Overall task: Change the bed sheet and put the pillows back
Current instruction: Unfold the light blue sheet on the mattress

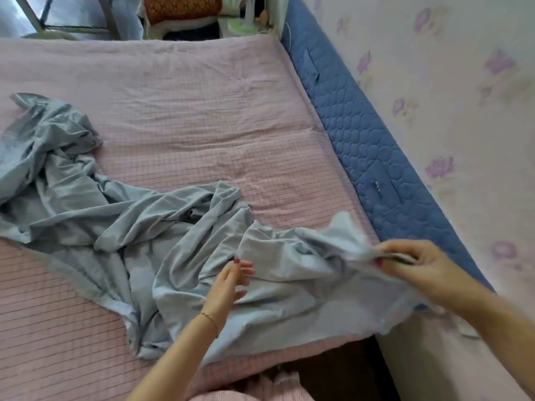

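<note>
The sheet (162, 227) lies bunched across the near bed (173, 111). The right hand (419, 264) pinches its right edge, probably hunting a corner to spread it; the left hand (231, 282) hovers, fingers loosely spread.

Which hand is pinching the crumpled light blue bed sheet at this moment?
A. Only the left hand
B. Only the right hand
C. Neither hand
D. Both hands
B: the right hand pinches an edge of the crumpled light blue bed sheet, while the left hand hovers open above it.
</note>
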